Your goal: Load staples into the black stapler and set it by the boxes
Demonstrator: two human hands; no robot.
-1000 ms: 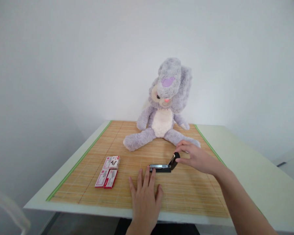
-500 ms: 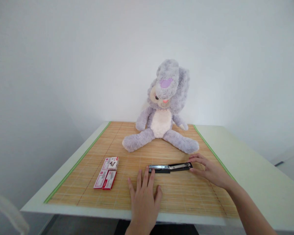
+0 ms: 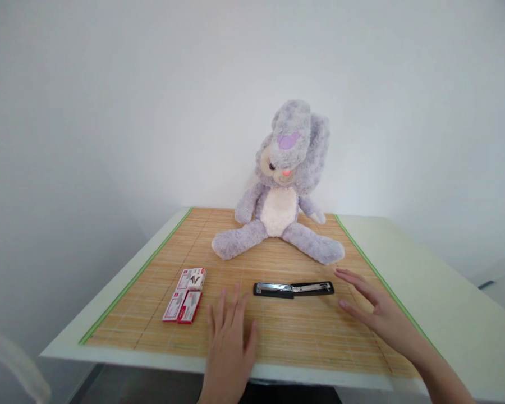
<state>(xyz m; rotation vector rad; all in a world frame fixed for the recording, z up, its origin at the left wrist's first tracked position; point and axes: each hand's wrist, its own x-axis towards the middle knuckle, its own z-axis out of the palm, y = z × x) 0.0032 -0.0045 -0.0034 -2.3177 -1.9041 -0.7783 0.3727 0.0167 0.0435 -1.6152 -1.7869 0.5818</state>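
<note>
Nearest the table's front edge, the left hand (image 3: 229, 336) lies flat on the bamboo mat (image 3: 303, 331), fingers spread, grasping nothing. Right hand (image 3: 381, 314) hovers open, empty. Between them, slightly farther, lies the unfolded stapler (image 3: 293, 289); staple boxes (image 3: 185, 294) left, plush rabbit (image 3: 281, 191) far.

Stapler (image 3: 293, 289): black body, opened flat, with silver metal channels along its length. Staple boxes (image 3: 185, 294): red and white, one showing a dark mark on its white face. Bamboo mat (image 3: 244, 331): tan, finely slatted in horizontal lines, with thin darker stitched lines running across them and a bright green border. Tabletop (image 3: 446, 303): pale cream-green. Plush rabbit (image 3: 283, 188): grey-lilac fur, cream belly and muzzle, purple patch on the head, pink mouth, dark eye. Wall (image 3: 151, 101): plain white.
</note>
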